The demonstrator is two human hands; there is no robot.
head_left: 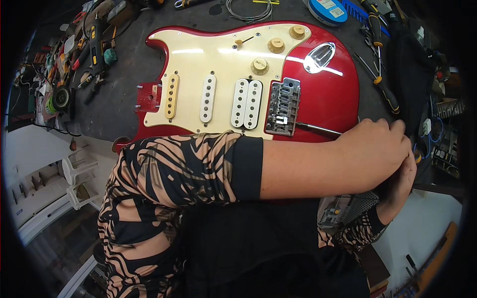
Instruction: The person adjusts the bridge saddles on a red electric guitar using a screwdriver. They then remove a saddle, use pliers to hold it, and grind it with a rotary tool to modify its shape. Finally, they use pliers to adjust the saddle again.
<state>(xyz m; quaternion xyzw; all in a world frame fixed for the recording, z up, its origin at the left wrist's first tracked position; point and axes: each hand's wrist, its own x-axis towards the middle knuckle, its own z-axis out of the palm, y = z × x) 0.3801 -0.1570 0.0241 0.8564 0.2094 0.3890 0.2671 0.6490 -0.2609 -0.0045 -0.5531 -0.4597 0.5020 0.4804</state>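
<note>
A red electric guitar body with a cream pickguard lies face up on the dark bench. From the left, my left forearm crosses in front of it. My left hand is closed around a screwdriver, whose handle is hidden. The metal shaft runs leftward, and its tip meets the right edge of the metal bridge. My right hand is just below, its curled fingers touching the left hand near the handle's hidden end. What those right fingers grip is covered.
Pliers and drivers lie right of the guitar, beside dark cloth. A rotary tool and other tools clutter the left. Coiled strings and a blue round tin are behind. A grey perforated metal piece shows below my hands.
</note>
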